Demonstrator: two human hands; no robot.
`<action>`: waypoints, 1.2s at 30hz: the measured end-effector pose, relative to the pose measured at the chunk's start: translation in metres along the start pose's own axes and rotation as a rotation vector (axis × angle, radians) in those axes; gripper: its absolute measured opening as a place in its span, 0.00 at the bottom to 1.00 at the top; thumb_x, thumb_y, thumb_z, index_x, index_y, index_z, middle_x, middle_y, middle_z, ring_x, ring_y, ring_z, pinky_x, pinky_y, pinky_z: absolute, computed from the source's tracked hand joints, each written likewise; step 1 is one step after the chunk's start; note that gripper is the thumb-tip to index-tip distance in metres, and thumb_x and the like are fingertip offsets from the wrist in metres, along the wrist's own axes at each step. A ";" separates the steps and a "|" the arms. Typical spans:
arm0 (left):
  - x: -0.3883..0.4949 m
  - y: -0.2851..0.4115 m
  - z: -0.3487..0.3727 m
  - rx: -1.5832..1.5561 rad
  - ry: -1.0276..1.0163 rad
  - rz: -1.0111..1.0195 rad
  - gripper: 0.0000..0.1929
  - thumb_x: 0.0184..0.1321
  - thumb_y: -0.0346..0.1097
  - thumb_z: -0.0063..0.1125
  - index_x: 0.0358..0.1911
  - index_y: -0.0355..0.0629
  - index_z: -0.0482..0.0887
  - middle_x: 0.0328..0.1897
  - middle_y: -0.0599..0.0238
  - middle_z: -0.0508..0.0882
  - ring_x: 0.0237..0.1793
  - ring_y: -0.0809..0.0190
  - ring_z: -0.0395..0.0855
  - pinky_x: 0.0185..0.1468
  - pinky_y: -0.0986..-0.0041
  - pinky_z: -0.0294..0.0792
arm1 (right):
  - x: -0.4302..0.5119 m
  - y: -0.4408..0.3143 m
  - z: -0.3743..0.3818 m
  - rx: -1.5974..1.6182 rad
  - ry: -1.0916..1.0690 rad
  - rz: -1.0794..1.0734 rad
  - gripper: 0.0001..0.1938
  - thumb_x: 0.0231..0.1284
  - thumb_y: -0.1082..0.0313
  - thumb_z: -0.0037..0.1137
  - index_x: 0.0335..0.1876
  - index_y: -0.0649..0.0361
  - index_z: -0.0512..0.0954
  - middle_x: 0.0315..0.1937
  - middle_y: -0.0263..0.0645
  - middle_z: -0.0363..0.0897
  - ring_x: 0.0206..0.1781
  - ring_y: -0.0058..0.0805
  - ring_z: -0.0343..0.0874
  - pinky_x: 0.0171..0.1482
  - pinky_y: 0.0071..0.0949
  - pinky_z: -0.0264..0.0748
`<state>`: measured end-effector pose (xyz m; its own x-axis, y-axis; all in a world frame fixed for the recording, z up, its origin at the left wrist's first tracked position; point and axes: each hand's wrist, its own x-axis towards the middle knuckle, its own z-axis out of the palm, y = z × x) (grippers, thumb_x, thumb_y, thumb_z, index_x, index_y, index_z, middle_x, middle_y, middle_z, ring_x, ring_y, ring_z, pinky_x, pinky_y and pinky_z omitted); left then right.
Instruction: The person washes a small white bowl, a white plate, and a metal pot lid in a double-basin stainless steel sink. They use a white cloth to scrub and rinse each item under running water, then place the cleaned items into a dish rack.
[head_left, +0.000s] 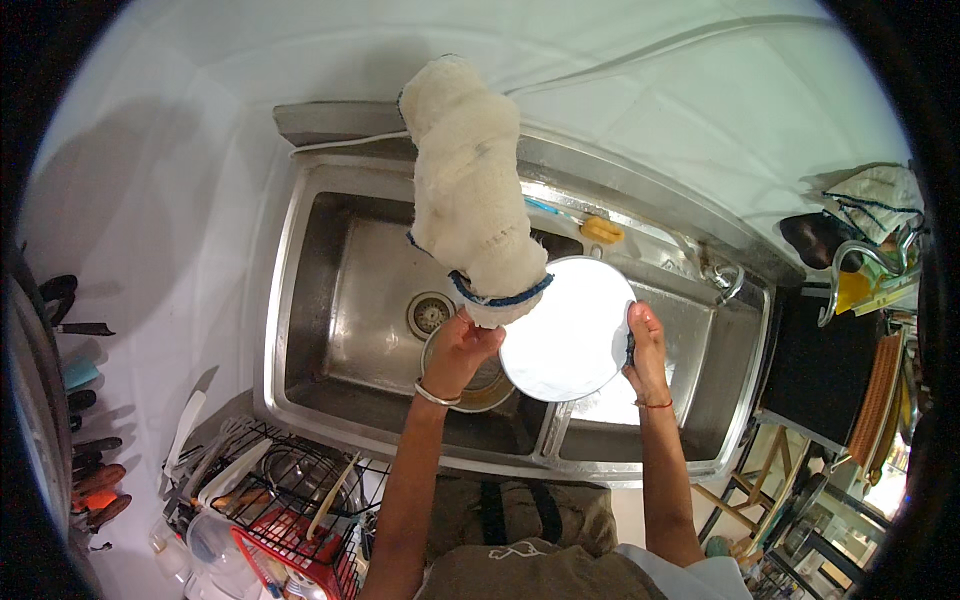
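Observation:
A round white plate (568, 330), glaring in the light, is tilted above the divider between two sink basins. My right hand (646, 349) grips its right rim, and something dark blue shows beside those fingers. At the plate's left rim my left hand (465, 352) is curled, with some fingers hidden by the end of a thick roll of cream cloth (469, 172). That roll has dark blue hems, runs down from the back wall and overlaps the plate's upper left edge. What lies inside it is hidden. Below my left hand a round vessel (480, 401) sits partly covered in the left basin.
The steel sink's left basin (367, 277) has a drain (430, 313). Behind the basins lie a yellow sponge (602, 229) and a chrome tap (725, 281). A black wire rack (292, 487) with utensils stands at lower left. Knives (96, 457) line the left wall. Cloths (874, 202) hang at right.

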<state>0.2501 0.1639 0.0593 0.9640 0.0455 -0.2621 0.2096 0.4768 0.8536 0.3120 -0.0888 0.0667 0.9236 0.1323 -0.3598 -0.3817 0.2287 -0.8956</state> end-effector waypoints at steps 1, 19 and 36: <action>-0.002 0.002 0.002 -0.001 0.005 0.046 0.14 0.54 0.33 0.60 0.43 0.38 0.74 0.38 0.70 0.78 0.36 0.75 0.74 0.38 0.82 0.69 | -0.002 0.004 0.000 0.028 -0.001 0.005 0.11 0.65 0.60 0.45 0.31 0.58 0.72 0.27 0.23 0.71 0.31 0.09 0.66 0.36 0.15 0.65; -0.009 -0.004 0.003 -0.592 0.171 -0.153 0.23 0.61 0.40 0.51 0.57 0.38 0.66 0.54 0.61 0.74 0.54 0.60 0.72 0.58 0.69 0.63 | -0.060 0.006 0.057 -1.232 -0.365 -0.937 0.16 0.40 0.61 0.64 0.41 0.46 0.81 0.37 0.31 0.71 0.39 0.31 0.69 0.41 0.29 0.68; -0.003 -0.012 -0.003 0.040 0.495 0.102 0.15 0.54 0.31 0.60 0.44 0.38 0.73 0.40 0.67 0.77 0.40 0.71 0.72 0.48 0.79 0.65 | -0.030 0.023 0.060 -0.347 -0.078 0.091 0.20 0.66 0.52 0.42 0.39 0.64 0.75 0.28 0.24 0.72 0.32 0.12 0.65 0.38 0.16 0.62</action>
<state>0.2444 0.1604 0.0480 0.7886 0.5057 -0.3499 0.1334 0.4148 0.9001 0.2731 -0.0294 0.0730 0.8755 0.2136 -0.4334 -0.4151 -0.1266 -0.9009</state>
